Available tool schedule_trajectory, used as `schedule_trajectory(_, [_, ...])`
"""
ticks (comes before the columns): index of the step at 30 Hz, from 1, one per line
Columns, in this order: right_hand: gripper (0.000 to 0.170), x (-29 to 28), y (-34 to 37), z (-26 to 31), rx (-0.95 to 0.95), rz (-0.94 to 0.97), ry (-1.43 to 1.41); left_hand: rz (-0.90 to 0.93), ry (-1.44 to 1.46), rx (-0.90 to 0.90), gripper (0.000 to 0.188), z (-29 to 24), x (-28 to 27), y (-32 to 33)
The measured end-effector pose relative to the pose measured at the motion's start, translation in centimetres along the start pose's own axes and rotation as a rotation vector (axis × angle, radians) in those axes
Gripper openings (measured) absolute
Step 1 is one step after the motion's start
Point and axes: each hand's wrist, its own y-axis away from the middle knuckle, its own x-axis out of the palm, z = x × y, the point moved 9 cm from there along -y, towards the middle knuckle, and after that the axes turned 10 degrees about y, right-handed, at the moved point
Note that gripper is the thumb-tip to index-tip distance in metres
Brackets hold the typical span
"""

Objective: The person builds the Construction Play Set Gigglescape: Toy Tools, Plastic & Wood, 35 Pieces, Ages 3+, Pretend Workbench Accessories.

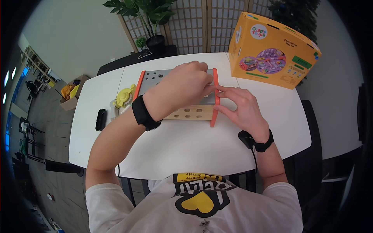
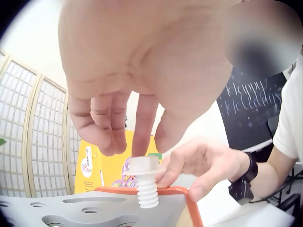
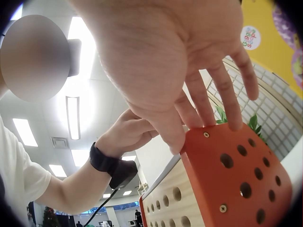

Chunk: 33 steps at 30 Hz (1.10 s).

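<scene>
A toy workbench [image 1: 177, 113] with a grey holed top, orange end panels [image 3: 236, 175] and a wooden side with holes stands on the white table. My left hand [image 1: 186, 83] reaches over its top near the right end. In the left wrist view a white plastic bolt [image 2: 147, 189] stands head up at the grey top [image 2: 85, 215], its thread showing. Left index and thumb tips are right at the bolt's head. My right hand [image 1: 243, 106] touches the right orange panel, thumb at its front corner, fingers along its top edge, outer fingers straight.
Yellow plastic toy parts [image 1: 125, 96] and a black object [image 1: 101, 119] lie left of the workbench. A large yellow Construction Play Set box [image 1: 272, 52] stands at the back right of the white table [image 1: 186, 151]. A potted plant [image 1: 155, 42] is behind the table.
</scene>
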Motion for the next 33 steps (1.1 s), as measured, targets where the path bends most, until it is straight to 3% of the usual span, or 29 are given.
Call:
schedule_trajectory(2, [0.028,0.1,0.0,-0.1,0.008,0.012,-0.003,0.090,-0.073,-0.120,0.011,1.1,1.0,-0.3])
schedule_trajectory(5, [0.028,0.0,0.1,-0.1,0.008,-0.007,-0.010,0.025,0.040,0.029,0.009,0.3,0.5,-0.2])
schedule_trajectory(8, [0.028,-0.1,0.1,-0.1,0.005,-0.025,-0.011,0.096,0.167,0.131,0.011,0.4,0.8,-0.3])
schedule_trajectory(11, [0.028,-0.1,0.1,0.0,0.014,-0.017,-0.014,0.189,0.274,0.047,0.016,1.0,1.3,-0.3])
schedule_trajectory(14, [0.028,-0.1,0.0,-0.1,0.015,-0.015,-0.028,0.081,0.340,0.075,0.010,0.6,0.4,-0.5])
schedule_trajectory(17, [0.028,-0.2,0.1,0.0,0.010,-0.018,-0.014,-0.151,0.083,0.039,0.006,0.0,-0.9,-0.3])
schedule_trajectory(20, [0.029,-0.2,0.1,0.1,-0.005,-0.031,-0.004,0.055,-0.030,-0.135,0.011,1.1,0.9,-0.3])
schedule_trajectory(26, [0.029,-0.3,0.1,0.1,-0.008,-0.042,-0.011,0.121,0.140,0.075,0.014,0.6,1.1,-0.2])
schedule_trajectory(29, [0.029,-0.1,0.1,-0.1,0.014,-0.009,-0.014,0.141,0.304,0.040,0.013,1.0,1.2,0.1])
schedule_trajectory(32, [0.029,0.1,0.1,-0.2,0.016,-0.014,-0.020,-0.030,0.369,0.178,0.013,-0.2,-0.2,0.1])
schedule_trajectory(33, [0.029,0.1,0.2,-0.2,0.011,-0.025,-0.023,-0.043,0.257,0.112,0.014,0.0,-0.1,0.0])
